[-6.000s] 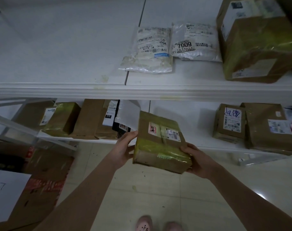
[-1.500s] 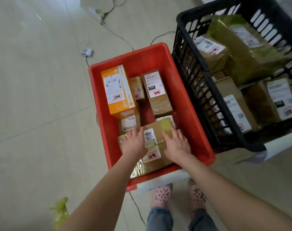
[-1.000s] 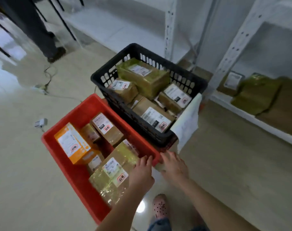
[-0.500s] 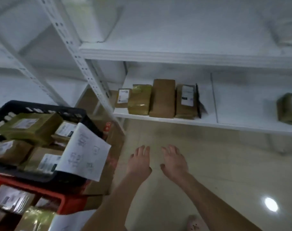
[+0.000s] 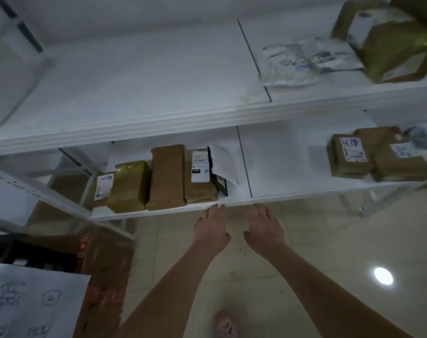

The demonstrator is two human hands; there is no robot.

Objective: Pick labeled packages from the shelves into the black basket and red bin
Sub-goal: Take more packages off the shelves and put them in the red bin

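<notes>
My left hand [image 5: 211,229] and my right hand [image 5: 265,229] reach side by side toward the front edge of the lower white shelf [image 5: 293,193], both empty with fingers spread. Just left of my left hand, a row of brown packages stands on that shelf: a labeled box [image 5: 200,176], a plain brown one [image 5: 167,176], a shiny taped one [image 5: 129,185] and a small labeled one [image 5: 102,186]. Two more labeled boxes [image 5: 349,156] sit at the shelf's right end. The black basket [image 5: 36,257] shows only as a dark rim at lower left.
The upper shelf [image 5: 139,76] holds white plastic mailers [image 5: 302,61] and a large brown box [image 5: 393,45] at the right. A cardboard carton [image 5: 105,272] and a handwritten paper sheet [image 5: 32,303] stand at lower left. Tiled floor [image 5: 341,240] lies below.
The taped package I held has been set in the red bin and let go. My view has swung from the bins back to the shelves, and both empty hands have moved closer to the lower shelf.
</notes>
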